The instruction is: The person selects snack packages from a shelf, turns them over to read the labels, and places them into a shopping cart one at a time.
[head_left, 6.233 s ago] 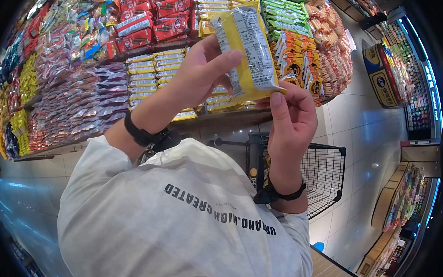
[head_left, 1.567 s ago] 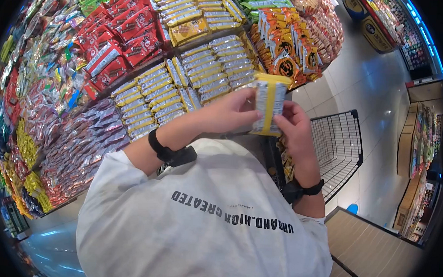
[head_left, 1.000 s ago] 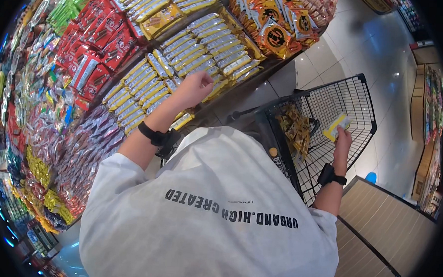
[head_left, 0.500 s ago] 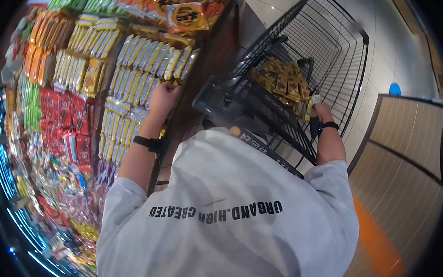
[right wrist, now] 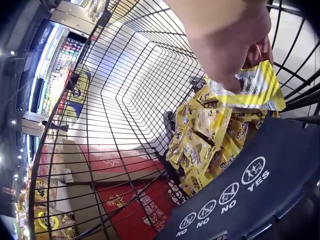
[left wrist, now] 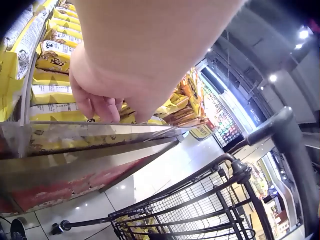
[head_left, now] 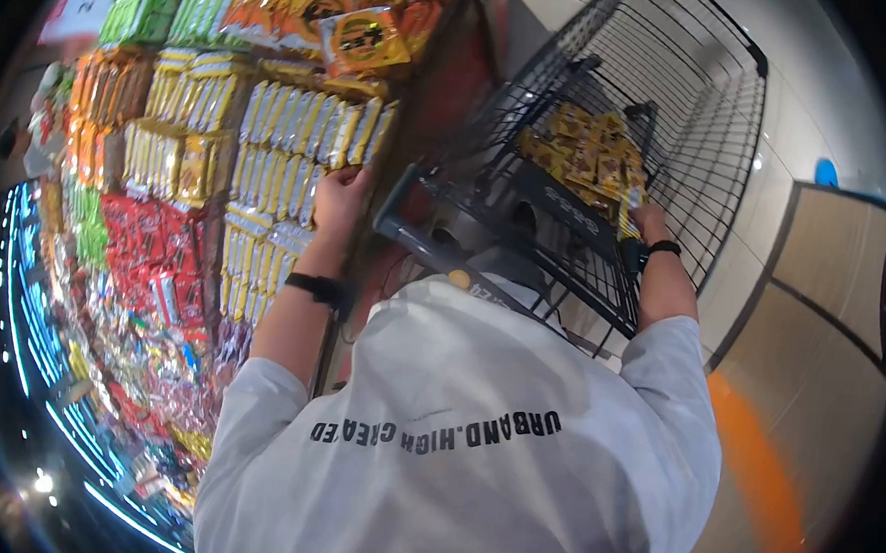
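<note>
In the head view, the person's left hand (head_left: 338, 207) is at the near edge of a sloping snack display (head_left: 398, 139), beside rows of yellow-and-silver packets (head_left: 289, 118), with red packets (head_left: 159, 252) and orange packets (head_left: 365, 40) in nearby sections. The right hand (head_left: 651, 225) reaches inside a black wire shopping cart (head_left: 762, 69), pinching a yellow-and-white snack packet (head_left: 629, 216) next to a heap of golden-yellow packets (head_left: 582, 152). The pale shirt (head_left: 451, 507) bears dark lettering, upside down here. In the left wrist view, the left fingers hang loosely bent over the yellow packets just behind the display's clear plastic rim (left wrist: 100, 129), with no packet seen between them; the cart handle (left wrist: 272, 125) stands to the right. In the right wrist view, the thumb and fingers grip the striped snack packet just above the heap, close to a dark panel (right wrist: 245, 187) printed with NO and YES symbols.
</note>
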The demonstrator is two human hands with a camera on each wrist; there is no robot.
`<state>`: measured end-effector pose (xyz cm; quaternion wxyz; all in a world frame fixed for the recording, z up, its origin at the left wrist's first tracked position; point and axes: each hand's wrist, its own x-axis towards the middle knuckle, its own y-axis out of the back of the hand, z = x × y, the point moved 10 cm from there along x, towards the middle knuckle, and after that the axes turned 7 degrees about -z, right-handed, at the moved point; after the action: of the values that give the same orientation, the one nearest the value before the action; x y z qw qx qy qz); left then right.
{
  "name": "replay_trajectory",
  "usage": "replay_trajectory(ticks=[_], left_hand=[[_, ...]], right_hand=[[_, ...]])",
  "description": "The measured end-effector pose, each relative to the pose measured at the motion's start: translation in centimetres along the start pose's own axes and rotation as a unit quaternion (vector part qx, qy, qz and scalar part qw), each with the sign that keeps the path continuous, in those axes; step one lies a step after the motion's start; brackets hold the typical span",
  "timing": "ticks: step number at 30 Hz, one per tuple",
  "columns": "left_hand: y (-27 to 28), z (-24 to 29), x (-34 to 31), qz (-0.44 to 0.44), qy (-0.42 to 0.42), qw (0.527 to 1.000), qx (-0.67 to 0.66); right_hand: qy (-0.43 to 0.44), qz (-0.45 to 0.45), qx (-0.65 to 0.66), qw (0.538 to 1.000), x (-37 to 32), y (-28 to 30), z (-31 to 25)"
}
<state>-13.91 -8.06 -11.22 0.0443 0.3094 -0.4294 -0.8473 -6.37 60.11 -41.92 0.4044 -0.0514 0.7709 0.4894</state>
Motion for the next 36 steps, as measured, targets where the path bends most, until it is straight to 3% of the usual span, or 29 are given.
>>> replay_trajectory(ticks=[2,4,7,8,9,10,11,12,14,18,20,26,29,32,36], left_hand=[[0.3,0.5,-0.3,0.03,-0.043,0.999,-0.005],[0.2,0.3,-0.6,0.041,-0.032,0.999,-0.016],[0.3,-0.1,-1.0,0.064,-0.014,0.998,-0.011],[0.1,-0.7,-0.9,0.065,-0.003,0.998,-0.023],[0.2,-0.7,-1.1,0.069,-0.002,0.997,-0.025],[0.2,-0.8,-1.2,0.067,0.008,0.997,-0.025],[0.2,-0.8,-1.3,0.065,0.016,0.997,-0.027],[0.1,-0.9,-1.4,0.068,0.016,0.997,-0.03],[0.4,-0.6,-1.9,0.101,0.002,0.994,-0.03],[0.6,0.0,-2.6,0.131,-0.016,0.991,-0.026],[0.4,0.1,-2.8,0.137,-0.027,0.99,-0.033],[1.2,1.0,-3.7,0.199,-0.115,0.969,-0.084],[1.6,1.2,-4.5,0.188,-0.126,0.97,-0.094],[1.4,0.7,-4.4,0.168,-0.138,0.972,-0.092],[2.1,0.7,-5.5,0.18,-0.154,0.968,-0.082]], right_hand=[[-0.024,-0.001,0.054,0.998,1.6,-0.7,0.5],[-0.022,-0.056,0.059,0.996,0.5,-0.8,-1.6],[-0.089,-0.05,0.299,0.949,2.0,-2.5,-1.0],[-0.085,-0.051,0.297,0.95,2.7,-2.3,-1.0],[-0.115,-0.112,0.456,0.876,3.3,-3.6,-0.4],[-0.141,-0.169,0.598,0.77,3.7,-5.1,-0.7],[-0.102,-0.133,0.53,0.831,1.4,-2.7,-3.3],[-0.097,-0.132,0.529,0.833,-0.5,-1.5,-5.2],[-0.066,-0.085,0.307,0.946,-2.6,2.1,-7.4],[-0.002,-0.153,0.282,0.947,-4.7,4.6,-9.0],[0.015,-0.175,0.389,0.904,-5.9,5.3,-9.6],[0.018,-0.095,0.418,0.903,-9.4,9.4,-11.3],[0.093,-0.164,0.434,0.881,-10.1,10.3,-13.2],[0.102,-0.112,0.47,0.869,-11.6,12.5,-14.7],[0.142,-0.107,0.466,0.867,-12.6,14.5,-17.5]])
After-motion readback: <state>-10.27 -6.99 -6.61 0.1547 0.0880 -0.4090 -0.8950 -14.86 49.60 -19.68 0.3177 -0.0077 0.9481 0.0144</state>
